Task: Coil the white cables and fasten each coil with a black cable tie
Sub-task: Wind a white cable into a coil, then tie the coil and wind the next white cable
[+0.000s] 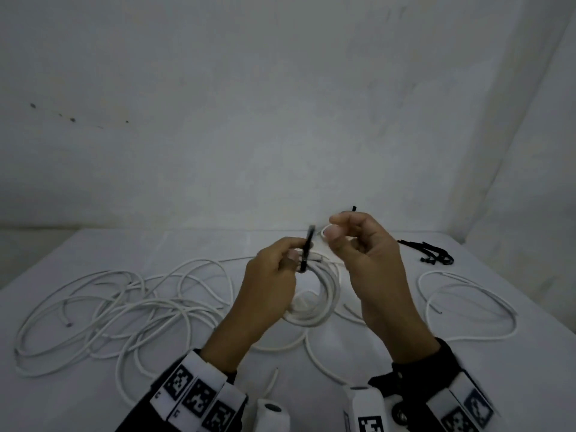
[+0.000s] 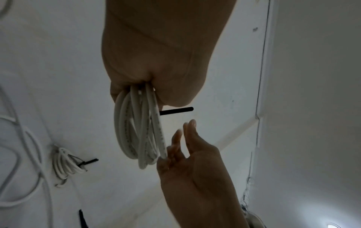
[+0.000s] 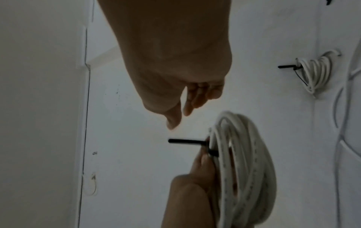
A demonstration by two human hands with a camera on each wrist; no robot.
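- White cable coil (image 1: 314, 294): held off the desk (image 1: 486, 294) in the grip of the left hand (image 1: 271, 275), fingers curled round the gathered loops at the top of the bundle.
- Black cable tie (image 1: 307, 251): wrapped round the coil at that same point, its free tail projecting out past the left hand towards the right side.
- Right hand (image 1: 364, 260): close beside the coil, fingers loosely bent and parted, its grip empty; the tie tail stood just clear of the fingertips in both wrist views.
- Step in hand, as judged: fastening this coil. Whether the tie was fully cinched could not be told.
- Next move, as judged: the right hand would need to pinch the tail and draw it tight while the left kept the loops bunched.
- Finished coil (image 2: 64, 166): lay on the desk beyond, tied.
- Loose white cables (image 1: 109, 310): sprawled on the desk to the left, another to the right (image 1: 467, 304).
- Spare ties (image 1: 433, 254): heaped at the far right.
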